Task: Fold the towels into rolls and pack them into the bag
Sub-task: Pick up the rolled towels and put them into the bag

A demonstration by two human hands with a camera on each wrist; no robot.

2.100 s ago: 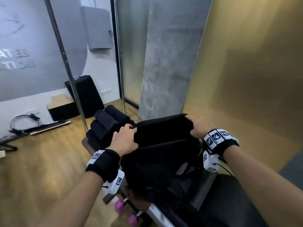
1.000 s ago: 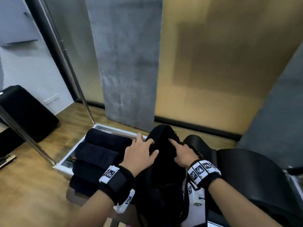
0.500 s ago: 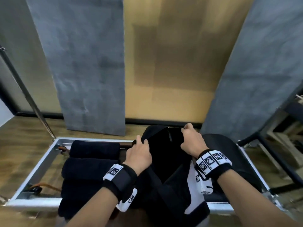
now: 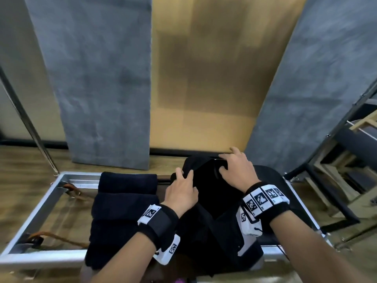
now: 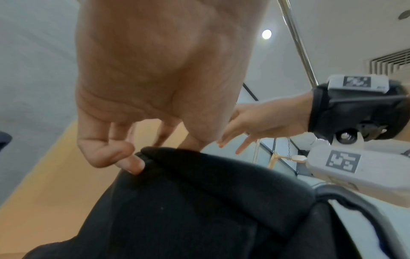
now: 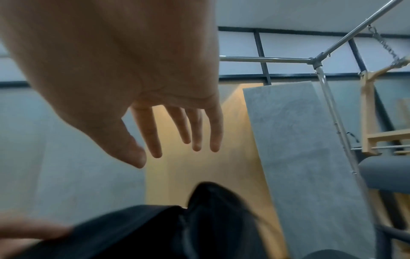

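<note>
At centre: black bag (image 4: 210, 193), no legible branding; left hand (image 4: 181, 193) pinches its rim; right hand (image 4: 236, 170), fingers straight, above. Rolled dark towels (image 4: 124, 205), 9 o'clock.

A Pilates studio: a metal frame (image 4: 38, 199) at 9 o'clock, wooden apparatus (image 4: 350, 127) (with springs) at 3 o'clock.
</note>
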